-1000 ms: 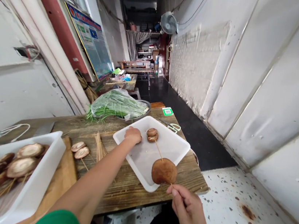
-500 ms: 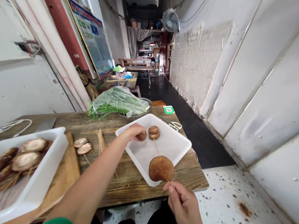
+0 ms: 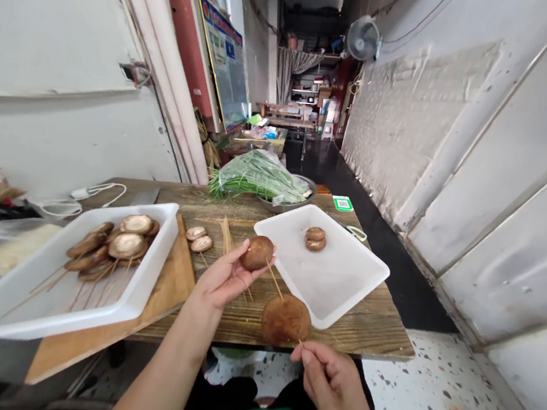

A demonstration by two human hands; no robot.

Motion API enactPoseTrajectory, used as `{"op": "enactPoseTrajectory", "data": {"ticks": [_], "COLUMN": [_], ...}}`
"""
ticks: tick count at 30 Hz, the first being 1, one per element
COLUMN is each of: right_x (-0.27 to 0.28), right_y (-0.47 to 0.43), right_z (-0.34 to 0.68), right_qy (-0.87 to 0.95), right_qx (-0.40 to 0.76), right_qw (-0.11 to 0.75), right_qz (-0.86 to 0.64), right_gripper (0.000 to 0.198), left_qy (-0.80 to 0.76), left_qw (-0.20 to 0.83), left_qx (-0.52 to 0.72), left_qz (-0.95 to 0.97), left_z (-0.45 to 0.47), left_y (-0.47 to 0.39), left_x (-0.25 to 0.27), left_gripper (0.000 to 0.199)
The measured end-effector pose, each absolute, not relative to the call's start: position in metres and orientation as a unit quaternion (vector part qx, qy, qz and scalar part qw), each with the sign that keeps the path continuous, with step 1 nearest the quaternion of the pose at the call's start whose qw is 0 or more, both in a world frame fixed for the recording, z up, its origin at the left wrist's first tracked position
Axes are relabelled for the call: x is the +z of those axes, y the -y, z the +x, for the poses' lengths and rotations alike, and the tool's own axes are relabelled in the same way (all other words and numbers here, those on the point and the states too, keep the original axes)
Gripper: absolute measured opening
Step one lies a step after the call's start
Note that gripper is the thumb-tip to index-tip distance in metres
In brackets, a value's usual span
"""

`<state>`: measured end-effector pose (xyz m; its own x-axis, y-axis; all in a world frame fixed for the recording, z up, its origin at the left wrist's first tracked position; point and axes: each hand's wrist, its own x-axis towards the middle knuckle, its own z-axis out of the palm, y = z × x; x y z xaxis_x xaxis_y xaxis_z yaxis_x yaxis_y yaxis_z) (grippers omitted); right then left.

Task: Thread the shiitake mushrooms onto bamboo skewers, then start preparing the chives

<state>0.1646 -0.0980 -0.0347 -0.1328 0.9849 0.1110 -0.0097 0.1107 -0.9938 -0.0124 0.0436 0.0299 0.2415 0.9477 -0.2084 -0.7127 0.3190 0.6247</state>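
Observation:
Between the fingers of my left hand (image 3: 224, 276) sits a brown mushroom cap (image 3: 258, 253). My right hand (image 3: 331, 381) pinches the lower end of a thin wooden skewer (image 3: 276, 278). A larger mushroom cap (image 3: 286, 321) is threaded on that skewer, just above my right fingers. The skewer's upper end reaches the edge of the cap in my left hand; whether it has entered that cap I cannot tell. Beyond my hands, two mushrooms (image 3: 315, 239) lie in a white tray (image 3: 338, 287). Two skewered mushrooms (image 3: 198, 239) rest on the wooden table left of my left hand.
A second white tray (image 3: 154, 270) at left holds several skewered mushrooms (image 3: 112, 244) and overlaps a wooden board (image 3: 170, 299). Loose skewers (image 3: 227, 232) lie mid-table. Bagged green stalks (image 3: 257, 175) on a metal bowl (image 3: 305, 196) stand at the back, and a white cable (image 3: 98, 192) lies at left.
My left hand has drawn back from the right tray with a mushroom cap and brought it to the skewer's upper end. My right hand still holds the skewer. The view has turned left.

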Motion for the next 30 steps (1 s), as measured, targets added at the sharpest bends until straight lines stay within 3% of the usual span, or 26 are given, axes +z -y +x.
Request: {"op": "enactPoseTrajectory", "data": {"ticks": [19, 30], "right_x": [-0.035, -0.031], "right_y": [0.103, 0.104], "right_z": [0.16, 0.159], "right_qy": [0.547, 0.547], "right_qx": [0.526, 0.519], "right_qw": [0.488, 0.48], "right_qz": [-0.43, -0.449], "right_gripper": [0.037, 0.043], "left_qy": [-0.294, -0.293], "left_qw": [0.747, 0.744], "left_qx": [0.556, 0.539], "left_qz": [0.216, 0.265], "left_z": [-0.017, -0.009], "left_y": [-0.031, -0.022], "left_x": [0.034, 0.028], "left_gripper": [0.026, 0.019]}}
